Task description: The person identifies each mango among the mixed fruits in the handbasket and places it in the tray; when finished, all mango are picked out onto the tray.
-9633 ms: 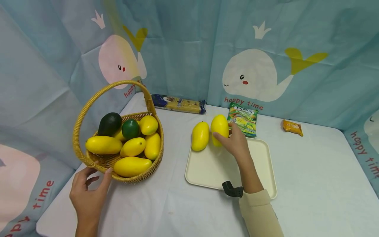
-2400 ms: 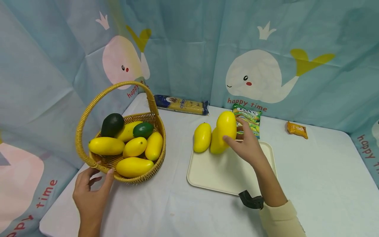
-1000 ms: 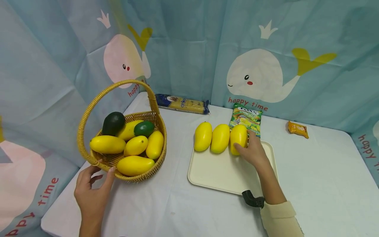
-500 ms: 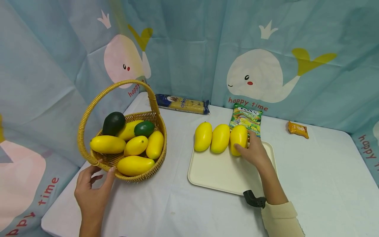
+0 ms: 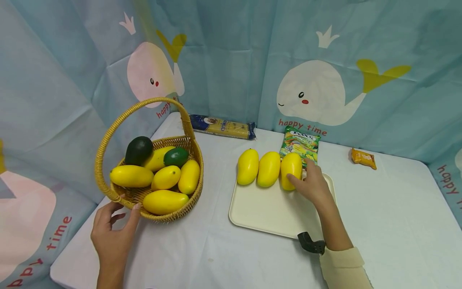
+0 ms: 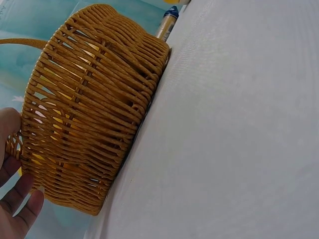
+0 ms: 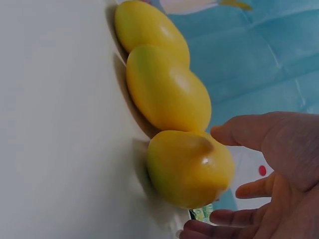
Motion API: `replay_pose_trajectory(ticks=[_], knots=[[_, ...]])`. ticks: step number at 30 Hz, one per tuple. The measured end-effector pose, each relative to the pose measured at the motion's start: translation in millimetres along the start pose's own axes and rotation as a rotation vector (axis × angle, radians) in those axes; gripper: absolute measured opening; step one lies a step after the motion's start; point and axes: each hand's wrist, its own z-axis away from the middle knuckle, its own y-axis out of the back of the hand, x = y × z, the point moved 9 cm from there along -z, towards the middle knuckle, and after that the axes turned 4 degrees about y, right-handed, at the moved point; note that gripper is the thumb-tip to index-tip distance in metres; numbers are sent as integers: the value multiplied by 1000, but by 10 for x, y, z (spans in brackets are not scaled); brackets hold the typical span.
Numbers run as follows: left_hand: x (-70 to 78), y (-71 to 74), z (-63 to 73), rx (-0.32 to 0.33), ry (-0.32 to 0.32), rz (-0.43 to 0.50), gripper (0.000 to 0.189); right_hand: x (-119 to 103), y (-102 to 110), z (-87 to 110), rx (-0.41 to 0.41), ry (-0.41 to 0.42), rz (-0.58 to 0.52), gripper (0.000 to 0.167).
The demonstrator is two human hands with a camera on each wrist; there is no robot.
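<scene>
In the head view, three yellow mangoes lie side by side along the far edge of a cream tray: a left mango, a middle mango and a right mango. My right hand is beside the right mango, thumb close to its near side, fingers spread; the right wrist view shows a gap between fingers and fruit. My left hand holds the near rim of a wicker basket by thumb and fingertips. Inside the basket are several mangoes, a dark avocado and a smaller green avocado.
Behind the tray lies a green Fox's candy bag. A long blue and yellow pasta packet lies at the back, and a small orange packet at the right. A whale-print curtain encloses the white table.
My right hand has lowered a third mango onto the tray beside the other two, and its fingers have loosened from it. The small green avocado shifted earlier in the basket. My left hand stays at the rim.
</scene>
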Motion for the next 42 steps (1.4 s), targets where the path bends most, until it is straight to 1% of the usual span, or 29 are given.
replay_pose_trajectory(ticks=[4,7,10,13,17,20,23,27,31,33,36,42], knots=[[7,-5,-7,-1,-7,5,44,-27,15,8,12,-13,32,90],[10,-8,-10,-3,-9,1,44,-107,56,20,56,21,69,85],[6,-6,-6,-3,-6,-5,44,-252,101,28,118,97,95,75],[4,2,-5,1,-8,-6,44,-454,106,38,169,181,94,67],[12,11,-13,6,-18,2,44,-792,21,59,221,301,65,56],[8,9,-11,7,-18,4,44,-1073,-131,91,227,410,33,51],[-1,4,-5,6,-12,-4,44,-1364,-346,123,186,512,0,48],[3,1,-3,3,-5,-13,43,-1745,-668,167,108,643,-19,47],[17,23,-8,7,-3,-17,43,-2097,-1017,227,16,766,1,48],[20,26,-13,7,-5,-4,42,-2242,-1177,253,-28,812,25,49],[15,18,-15,1,-7,8,42,-2413,-1377,277,-70,856,96,53],[6,7,-9,-6,-7,3,43,-2644,-1660,271,-81,922,277,57]])
